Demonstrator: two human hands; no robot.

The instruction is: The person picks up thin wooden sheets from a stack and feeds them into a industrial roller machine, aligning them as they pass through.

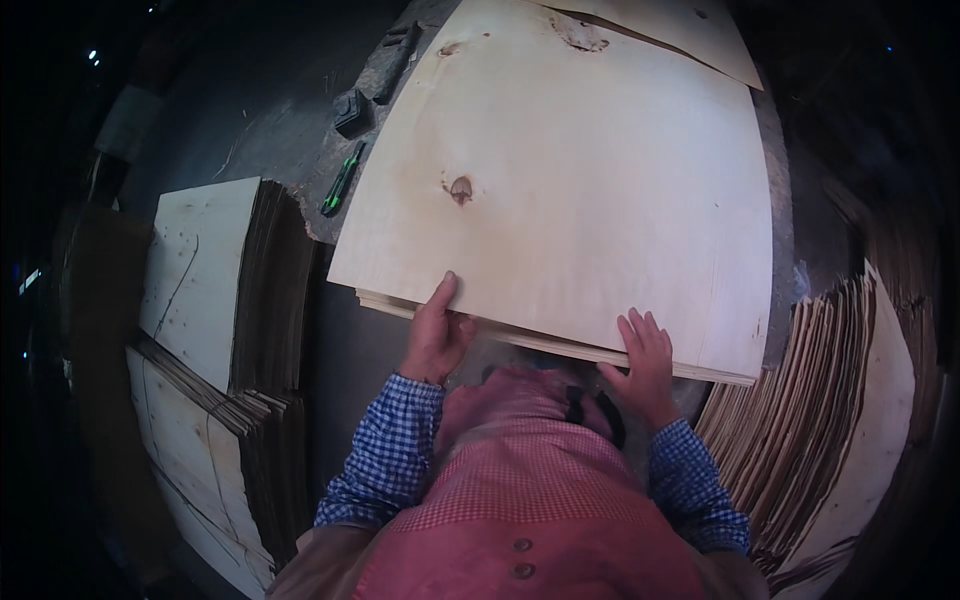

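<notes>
A large pale wood veneer sheet [590, 190] with brown knots lies on top of a stack of similar sheets on a bench. My left hand [436, 335] grips its near edge, thumb on top and fingers curled below. A dark gap shows beneath the sheet beside this hand, so the edge sits slightly raised there. My right hand [645, 360] rests at the near edge further right, its fingers stretched out on the surface and its thumb apart by the edge of the stack.
A green and black utility knife [343, 180], a small black block-shaped thing [352, 113] and a long dark tool [398, 60] lie left of the sheet. Tied veneer bundles [205, 270] stand at left. More upright sheets [810, 390] stand at right. Another sheet [680, 30] lies at the far end.
</notes>
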